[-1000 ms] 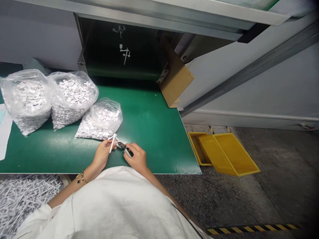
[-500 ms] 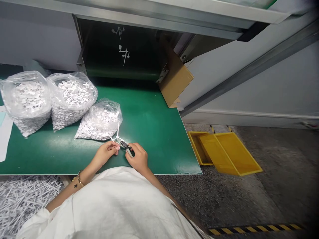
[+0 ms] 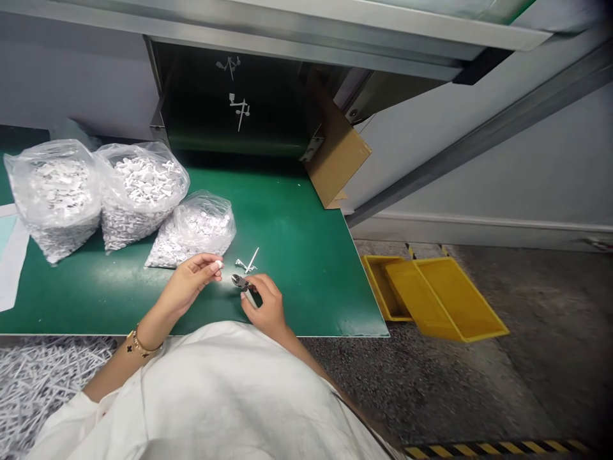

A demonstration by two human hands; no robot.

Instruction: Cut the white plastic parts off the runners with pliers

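Between thumb and fingertips, my left hand point(image 3: 194, 281) pinches a small round white plastic piece point(image 3: 219, 264), just in front of the smallest bag. My right hand point(image 3: 266, 303) is wrapped around side cutters point(image 3: 242, 285), whose jaws are apart and point up and left. Just beyond the cutters is a branched white plastic sprue point(image 3: 248, 263); whether it rests on the table or touches my right fingers I cannot tell. A clear bag of white discs point(image 3: 194, 233) stands close behind my left hand.
Two larger bags of white parts point(image 3: 143, 191) point(image 3: 60, 198) stand at the left. A dark conveyor belt point(image 3: 201, 121) carries two sprues behind the green table point(image 3: 306, 268). Cardboard point(image 3: 338, 156) leans at its right. Yellow bins point(image 3: 447, 297) lie on the floor; white sprue scraps point(image 3: 52, 390) fill the lower left.
My left hand has pulled away leftward and up with the small white piece, apart from the cutters. The sprue has tipped over to the right and is out of my left fingers.
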